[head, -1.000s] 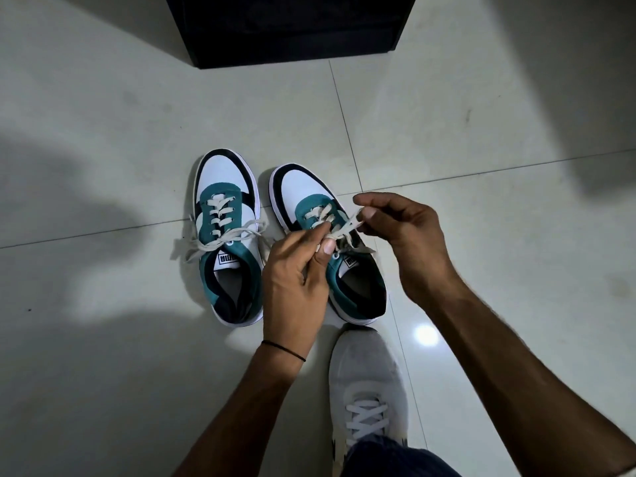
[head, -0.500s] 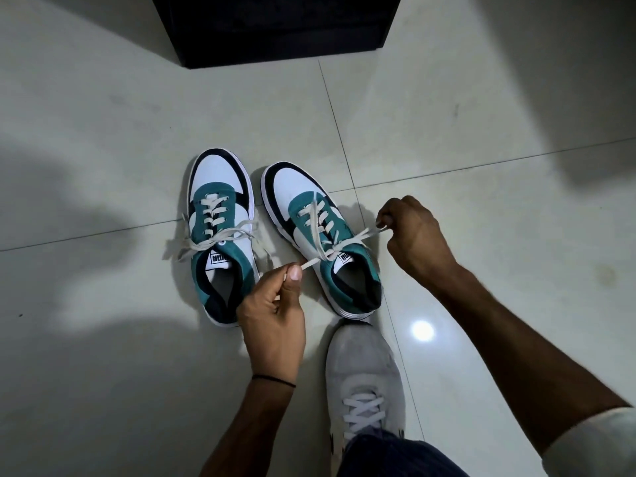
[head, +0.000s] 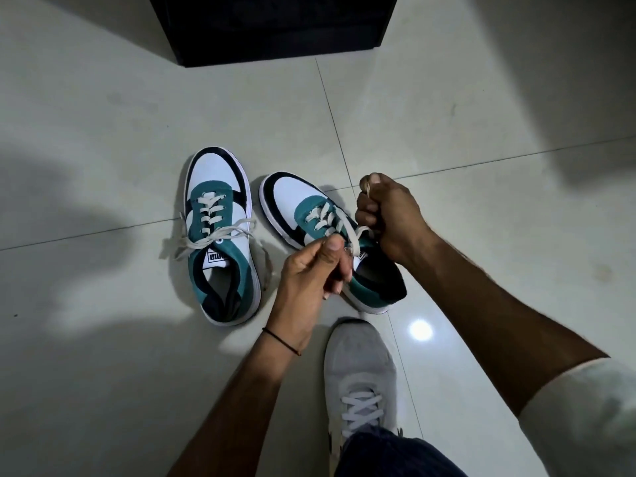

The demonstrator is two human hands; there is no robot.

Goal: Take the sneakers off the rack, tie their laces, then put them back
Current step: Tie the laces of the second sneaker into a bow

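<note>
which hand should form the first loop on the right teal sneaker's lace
Right, probably. The right hand grips a longer lace stretch beside the right teal sneaker; the left hand pinches near the crossing.

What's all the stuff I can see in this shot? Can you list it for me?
teal sneakers: two, teal, white and black with cream laces; the left sneaker and the right sneaker stand side by side on the floor, toes pointing away.
lace: one, cream, on the right sneaker, both ends held.
black unit: one, black, top centre, standing on the floor.
floor: pale glossy tiles with thin grout lines.
grey shoe: one, light grey with white laces, worn on the person's foot, bottom centre.
wrist thread: one, black, on the left wrist.
left hand: pinching a lace end.
right hand: fist closed on the other end.
</note>
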